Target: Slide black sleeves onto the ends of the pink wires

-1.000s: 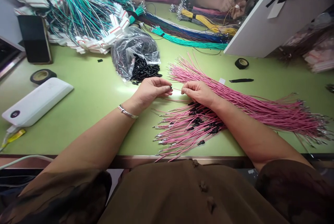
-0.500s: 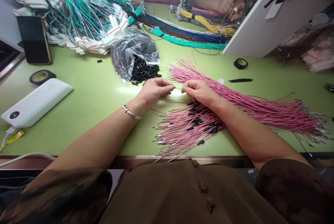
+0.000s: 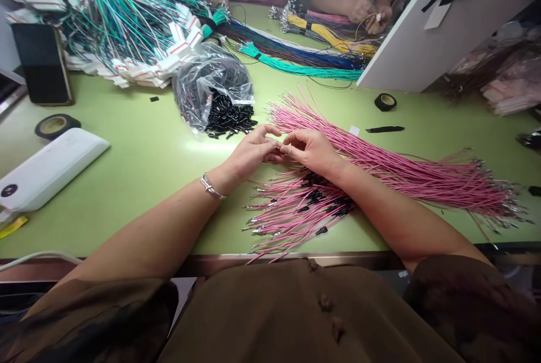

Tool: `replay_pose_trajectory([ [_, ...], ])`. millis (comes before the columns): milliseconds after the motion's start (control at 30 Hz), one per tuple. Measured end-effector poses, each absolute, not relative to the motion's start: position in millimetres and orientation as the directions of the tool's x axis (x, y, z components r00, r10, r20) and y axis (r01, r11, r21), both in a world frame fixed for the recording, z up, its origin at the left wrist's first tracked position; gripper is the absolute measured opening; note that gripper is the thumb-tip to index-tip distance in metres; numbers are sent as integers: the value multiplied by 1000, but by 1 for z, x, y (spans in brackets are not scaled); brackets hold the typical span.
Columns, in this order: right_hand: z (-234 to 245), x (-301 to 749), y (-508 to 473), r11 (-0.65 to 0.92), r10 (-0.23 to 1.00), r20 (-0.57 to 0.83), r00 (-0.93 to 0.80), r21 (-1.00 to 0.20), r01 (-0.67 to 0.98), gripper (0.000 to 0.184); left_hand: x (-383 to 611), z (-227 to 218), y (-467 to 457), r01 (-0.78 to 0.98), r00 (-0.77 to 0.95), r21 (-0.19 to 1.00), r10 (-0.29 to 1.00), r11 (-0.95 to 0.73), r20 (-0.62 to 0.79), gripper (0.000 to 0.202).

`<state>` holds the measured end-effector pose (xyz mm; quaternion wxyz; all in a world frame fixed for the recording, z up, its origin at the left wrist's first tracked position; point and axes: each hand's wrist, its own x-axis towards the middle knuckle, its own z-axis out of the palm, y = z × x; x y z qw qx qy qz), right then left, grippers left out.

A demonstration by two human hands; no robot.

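Observation:
My left hand (image 3: 252,153) and my right hand (image 3: 310,150) meet fingertip to fingertip over the green table (image 3: 147,154), both pinched around the end of a thin pink wire (image 3: 282,153). A broad fan of pink wires (image 3: 380,168) lies under my right forearm, some with black sleeves near their metal ends (image 3: 321,199). Just beyond my left hand lies a clear plastic bag (image 3: 211,84) spilling small black sleeves (image 3: 230,120). What my left fingers pinch besides the wire is too small to see.
A white power bank (image 3: 46,168) and a tape roll (image 3: 54,125) lie at left, a black box (image 3: 40,64) behind. Teal, blue and yellow wire bundles (image 3: 296,58) fill the back. Other people's hands (image 3: 367,13) work there. A second tape roll (image 3: 385,102) sits right.
My two hands have closed the gap between them, so the fingertips now touch. The stretch of wire seen between them earlier is covered.

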<state>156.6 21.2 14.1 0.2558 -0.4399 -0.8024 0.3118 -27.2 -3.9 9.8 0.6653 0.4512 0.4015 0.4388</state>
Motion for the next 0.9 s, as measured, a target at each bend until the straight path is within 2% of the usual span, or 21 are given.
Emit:
replay_pose_trajectory([
  [167,19,156,14,604,795,234,-560,-385,697,24,-25,10,-6,-191,251,965,959,179,-128,24],
  [300,25,159,11,647,752,307,-583,-174,742,32,-28,12,-10,-262,296,943,947,206,-124,52],
  [367,27,161,11,670,728,312,-610,-138,730,36,-29,12,-11,-262,305,939,942,223,-138,69],
  [433,28,162,12,687,714,334,-616,-159,709,38,-29,13,-12,-261,287,939,947,223,-145,77],
  [533,27,161,12,715,681,385,-623,-167,679,35,-27,14,-11,-293,218,928,961,232,-171,78],
  [633,27,156,10,750,632,352,-690,-55,659,35,-26,14,-11,-323,187,908,958,268,-216,75],
  [733,32,152,11,732,643,299,-705,29,681,39,-26,13,-10,-302,190,919,960,255,-203,70],
  [800,37,154,15,698,692,220,-687,39,715,35,-28,11,-10,-210,194,957,968,199,-159,63],
  [900,46,173,28,634,772,-42,-634,-9,773,21,-31,8,-10,52,214,998,976,27,-37,52],
])
